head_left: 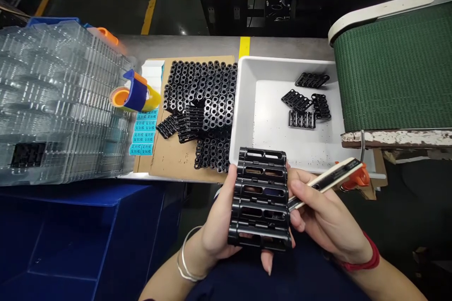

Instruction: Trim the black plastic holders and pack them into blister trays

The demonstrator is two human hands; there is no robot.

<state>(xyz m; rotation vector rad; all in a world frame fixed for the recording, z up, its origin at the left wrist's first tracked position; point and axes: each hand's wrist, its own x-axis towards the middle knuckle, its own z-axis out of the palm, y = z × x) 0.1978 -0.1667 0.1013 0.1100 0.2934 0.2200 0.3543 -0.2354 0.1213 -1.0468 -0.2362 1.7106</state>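
A black slotted plastic part (pixel 261 197) with several parallel bars is held up in front of me. My left hand (pixel 221 218) grips its left side, the thumb along the edge and fingers beneath. In my right hand (pixel 321 211) is a cream-and-black handled tool (pixel 334 176), its tip touching the part's right edge. Some fingers of that hand rest against the part too. Beyond, a white tray (pixel 243 103) holds several similar black parts (pixel 302 119). More black parts (pixel 215 89) lie in dense rows on cardboard (pixel 176 157) left of the tray.
Stacked clear plastic trays (pixel 70 103) stand at left, beside a yellow-and-blue tape dispenser (pixel 136 94) and cyan labels (pixel 144 131). A green conveyor belt (pixel 391 70) borders the right. An orange object (pixel 356 178) hangs near the white tray; a blue bin (pixel 70 240) sits lower left.
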